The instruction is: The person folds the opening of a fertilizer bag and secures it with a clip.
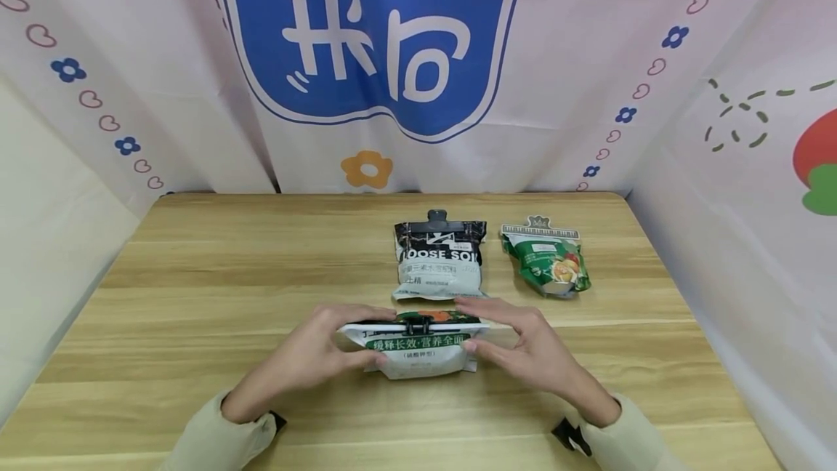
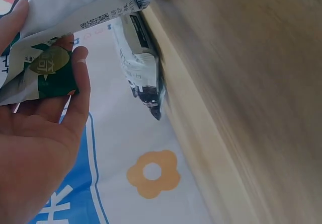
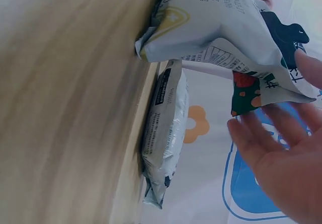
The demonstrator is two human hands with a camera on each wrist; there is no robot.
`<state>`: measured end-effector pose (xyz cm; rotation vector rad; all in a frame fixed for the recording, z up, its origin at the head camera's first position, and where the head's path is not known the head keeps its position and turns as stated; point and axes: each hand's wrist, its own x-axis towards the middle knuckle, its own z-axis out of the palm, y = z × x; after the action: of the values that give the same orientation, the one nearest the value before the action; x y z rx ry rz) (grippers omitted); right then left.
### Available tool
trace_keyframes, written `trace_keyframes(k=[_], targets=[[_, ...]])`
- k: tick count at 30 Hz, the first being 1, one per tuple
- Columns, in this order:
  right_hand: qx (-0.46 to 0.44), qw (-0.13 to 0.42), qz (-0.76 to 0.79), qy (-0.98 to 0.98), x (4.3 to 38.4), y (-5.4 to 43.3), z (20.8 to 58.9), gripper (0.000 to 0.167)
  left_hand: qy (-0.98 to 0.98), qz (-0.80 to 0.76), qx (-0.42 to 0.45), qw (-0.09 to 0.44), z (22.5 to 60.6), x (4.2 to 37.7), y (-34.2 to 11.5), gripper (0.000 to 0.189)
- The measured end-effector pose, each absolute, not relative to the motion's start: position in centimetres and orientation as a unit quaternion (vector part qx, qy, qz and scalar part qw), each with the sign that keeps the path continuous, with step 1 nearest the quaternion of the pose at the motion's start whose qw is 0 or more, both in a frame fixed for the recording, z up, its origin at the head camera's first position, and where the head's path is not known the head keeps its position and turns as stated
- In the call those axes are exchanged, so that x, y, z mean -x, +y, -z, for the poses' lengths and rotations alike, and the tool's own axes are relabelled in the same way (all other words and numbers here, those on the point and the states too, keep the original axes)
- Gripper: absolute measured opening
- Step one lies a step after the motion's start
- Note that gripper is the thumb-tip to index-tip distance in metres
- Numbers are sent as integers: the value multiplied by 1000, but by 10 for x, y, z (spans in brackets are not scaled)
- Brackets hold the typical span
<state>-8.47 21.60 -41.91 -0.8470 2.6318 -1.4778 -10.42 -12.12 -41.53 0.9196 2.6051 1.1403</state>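
Note:
A white-and-green fertilizer bag stands at the near middle of the table, its top folded over and held by a black clip. My left hand holds its left end, thumb on the front and fingers behind the folded flap. At the right end, my right hand has its thumb against the front and its fingers along the back. In the right wrist view, the green flap hangs by the right fingers, and the clip shows near the thumb.
Just behind stands a black-and-white "LOOSE SOIL" bag with a dark clip on top. Right of it lies a green pouch with a ruler-like clip. A printed cloth hangs along the back edge of the wooden table.

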Motion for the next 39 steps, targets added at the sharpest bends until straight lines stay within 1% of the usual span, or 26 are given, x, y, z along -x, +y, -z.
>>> trace_keyframes(k=[3,6,8,10,12,15,16,20,23,27,30,33,39], targets=[[226,38,497,837,85,217,421,71,869,-384,-301,85,416,105,-122,51],[178,98,508,837,85,218,424,93,867,-388,-299,90,417,105,-122,52],[163,136,486,847,85,218,426,103,865,-393,-297,94,417,105,-122,52],[170,174,464,852,86,218,430,101,863,-401,-291,99,417,105,-122,52],[185,204,453,848,86,217,433,94,860,-410,-286,105,417,106,-122,53],[197,241,452,836,88,213,438,80,854,-423,-283,107,418,107,-121,52],[200,245,448,836,88,211,438,80,852,-427,-283,106,418,107,-121,53],[205,234,429,848,87,204,439,82,843,-445,-283,109,420,109,-120,54],[214,216,418,856,87,199,441,81,827,-473,-272,134,422,110,-121,55],[221,209,424,853,89,194,443,77,804,-509,-256,167,424,112,-121,55],[219,209,434,849,91,191,444,73,791,-528,-252,181,426,112,-121,59],[217,206,434,850,91,190,445,70,779,-543,-252,186,428,112,-120,62],[214,208,432,851,92,190,445,68,778,-549,-245,185,431,112,-120,59]])
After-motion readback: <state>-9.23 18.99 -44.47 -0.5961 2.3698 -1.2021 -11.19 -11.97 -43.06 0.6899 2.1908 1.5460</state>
